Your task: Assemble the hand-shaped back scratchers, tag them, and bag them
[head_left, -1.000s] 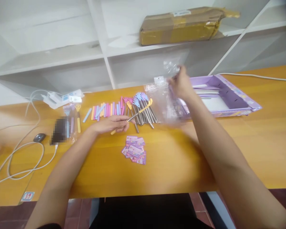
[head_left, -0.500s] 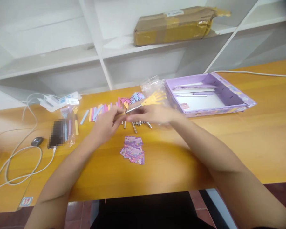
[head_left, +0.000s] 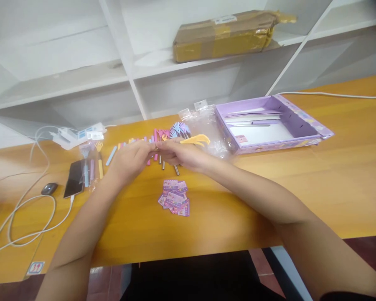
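My right hand (head_left: 184, 154) is closed around a yellow back scratcher (head_left: 199, 139), whose hand-shaped head sticks out to the right past my knuckles. Against its fingertips, my left hand (head_left: 130, 158) is closed on the scratcher's yellow handle end, mostly hidden by the fingers. Behind the hands lies a pile of metal-rod scratchers (head_left: 177, 128) with blue, pink and purple hand-shaped heads. Coloured handle tubes (head_left: 111, 155) are partly covered by my left hand. Small purple printed cards (head_left: 174, 198) lie overlapping in front of both hands.
A purple box (head_left: 247, 147) holding flat sheets and a rod stands at right, beside clear plastic bags (head_left: 203, 119). Bagged scratchers (head_left: 92, 167), a phone (head_left: 74, 179), a mouse (head_left: 49, 189) and white cables (head_left: 54, 209) occupy the left. A taped parcel (head_left: 225, 37) sits on the shelf.
My hands have come closer together, and the scratcher's metal rod, visible before, is now covered. The yellow head has dropped lower and shifted slightly left with my right hand.
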